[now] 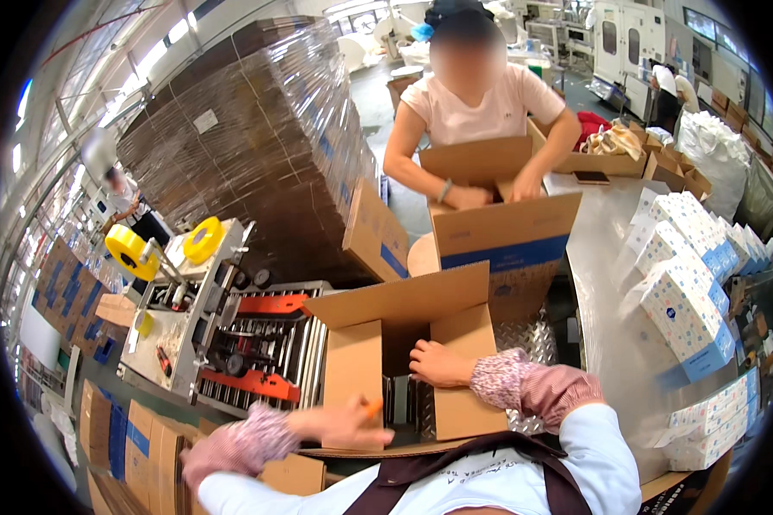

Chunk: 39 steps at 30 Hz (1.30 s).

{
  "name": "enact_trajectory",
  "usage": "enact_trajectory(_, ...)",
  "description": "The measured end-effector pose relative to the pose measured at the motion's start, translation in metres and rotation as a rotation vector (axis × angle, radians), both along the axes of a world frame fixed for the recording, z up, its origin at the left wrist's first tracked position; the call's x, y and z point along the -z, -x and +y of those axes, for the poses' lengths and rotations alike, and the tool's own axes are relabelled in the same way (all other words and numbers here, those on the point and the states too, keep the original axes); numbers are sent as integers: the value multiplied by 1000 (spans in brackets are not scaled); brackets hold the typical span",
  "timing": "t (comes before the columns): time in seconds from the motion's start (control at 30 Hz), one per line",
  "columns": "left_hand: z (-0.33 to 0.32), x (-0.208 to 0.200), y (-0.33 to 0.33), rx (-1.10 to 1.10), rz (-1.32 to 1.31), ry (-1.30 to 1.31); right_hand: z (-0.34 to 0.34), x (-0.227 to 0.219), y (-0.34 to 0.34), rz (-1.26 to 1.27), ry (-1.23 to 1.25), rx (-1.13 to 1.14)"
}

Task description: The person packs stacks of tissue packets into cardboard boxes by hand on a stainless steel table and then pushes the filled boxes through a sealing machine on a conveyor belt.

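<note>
- 1 open cardboard box (455,330), plain brown, directly in front of the wearer, its mouth facing up.
- Its far flap (399,297) stands raised, tilting up toward the right.
- Its 2 side flaps (352,369) flank a dark opening, with parallel bars visible in the gap.
- 1 small orange item (374,408), gripped above the left flap's near end, mostly hidden; its kind is unclear.

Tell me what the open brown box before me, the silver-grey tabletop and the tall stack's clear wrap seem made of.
Open brown rectangular box: probably cardboard, matte, with stiff panels and straight folds.
Flat silver-grey tabletop: likely metal, satin, judging by its soft sheen; a coating is possible.
Clear wrinkled wrap: seemingly thin plastic film, glossy, with bright streaks along its creases.
</note>
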<state>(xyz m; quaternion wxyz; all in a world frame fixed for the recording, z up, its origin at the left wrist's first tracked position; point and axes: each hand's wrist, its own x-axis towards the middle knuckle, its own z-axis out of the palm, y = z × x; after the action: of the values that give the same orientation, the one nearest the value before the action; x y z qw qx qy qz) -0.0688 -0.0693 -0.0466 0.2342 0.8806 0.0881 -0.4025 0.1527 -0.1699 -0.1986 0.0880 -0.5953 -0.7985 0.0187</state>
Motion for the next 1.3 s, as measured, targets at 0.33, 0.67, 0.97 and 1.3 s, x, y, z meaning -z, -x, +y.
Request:
enact_trajectory(0.33, 43, 119, -57, 177, -1187, -322, 1, -122, -53, -56, -387, 547)
enact_trajectory(0.67, 101, 310, -76, -859, -1092, -516, -184, 9, -140, 735, -425, 900)
enact_trajectory(0.97, 92, 3, 8, -1178, -685, 1076, -238, 128, -92, 2252, -208, 813)
enact_trajectory(1.3, -114, 62, -166, -71, -639, 98, -175, -52, -64, 584, -33, 1031)
